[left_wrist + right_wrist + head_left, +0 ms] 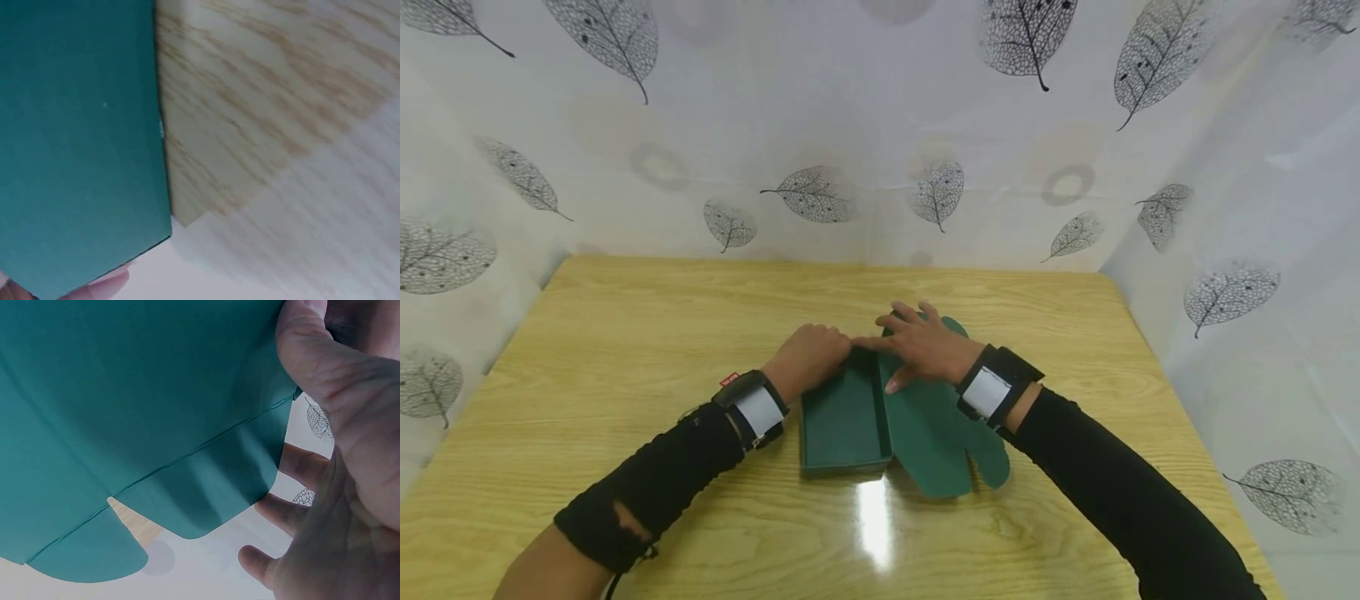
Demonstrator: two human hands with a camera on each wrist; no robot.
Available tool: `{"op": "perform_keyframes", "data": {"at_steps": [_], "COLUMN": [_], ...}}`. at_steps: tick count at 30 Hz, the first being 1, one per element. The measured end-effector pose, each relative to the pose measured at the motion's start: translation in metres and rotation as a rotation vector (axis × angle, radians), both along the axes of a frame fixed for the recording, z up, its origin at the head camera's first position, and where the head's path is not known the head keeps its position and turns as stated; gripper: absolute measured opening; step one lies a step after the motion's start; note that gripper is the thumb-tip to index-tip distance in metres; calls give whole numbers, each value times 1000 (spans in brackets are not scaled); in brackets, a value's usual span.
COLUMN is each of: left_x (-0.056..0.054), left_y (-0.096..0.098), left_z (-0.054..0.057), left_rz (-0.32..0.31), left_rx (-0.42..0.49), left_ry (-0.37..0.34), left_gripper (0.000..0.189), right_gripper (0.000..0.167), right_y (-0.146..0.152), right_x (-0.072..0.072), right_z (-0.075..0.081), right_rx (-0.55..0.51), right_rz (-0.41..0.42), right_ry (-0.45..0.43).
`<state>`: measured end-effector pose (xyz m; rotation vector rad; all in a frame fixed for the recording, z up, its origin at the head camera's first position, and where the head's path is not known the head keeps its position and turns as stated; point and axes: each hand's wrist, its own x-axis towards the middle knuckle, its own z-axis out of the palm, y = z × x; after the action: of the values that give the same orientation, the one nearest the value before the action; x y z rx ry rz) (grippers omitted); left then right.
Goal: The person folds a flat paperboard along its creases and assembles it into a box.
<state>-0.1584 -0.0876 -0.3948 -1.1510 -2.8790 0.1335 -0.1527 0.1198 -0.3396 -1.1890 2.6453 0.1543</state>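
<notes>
A green cardboard box (842, 425) lies on the table with its inside showing and its flapped lid (925, 437) folded out to the right. My left hand (811, 358) grips the box at its far left corner, fingers curled over the far wall. In the left wrist view a green side panel (75, 137) fills the left part, with fingertips (103, 287) showing beyond its end. Over the lid's far end, my right hand (932, 346) has its fingers spread. The right wrist view shows its thumb (306, 337) near the lid's crease and fingers beside an end flap (212, 481).
The wooden table (625, 333) extends around the box. A white curtain (865, 108) with leaf prints hangs behind the table and along both sides. Black sleeves and wrist straps cover my forearms.
</notes>
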Motion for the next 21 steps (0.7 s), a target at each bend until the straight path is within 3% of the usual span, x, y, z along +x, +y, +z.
{"op": "perform_keyframes", "data": {"at_steps": [5, 10, 17, 21], "left_x": [-1, 0, 1, 3], "left_y": [1, 1, 0, -2], "left_z": [-3, -2, 0, 0], "left_rz": [0, 26, -1, 16], "left_rx": [-26, -29, -18, 17], "left_ry": [17, -22, -44, -73], "left_gripper": [17, 11, 7, 9], "right_gripper": [83, 83, 82, 86], "right_y": [-1, -2, -2, 3], "right_x": [0, -1, 0, 3], "right_z": [-1, -2, -3, 0], "right_rx": [10, 1, -3, -52], "right_rz": [-6, -7, -3, -31], "right_ry": [-1, -10, -8, 1]}}
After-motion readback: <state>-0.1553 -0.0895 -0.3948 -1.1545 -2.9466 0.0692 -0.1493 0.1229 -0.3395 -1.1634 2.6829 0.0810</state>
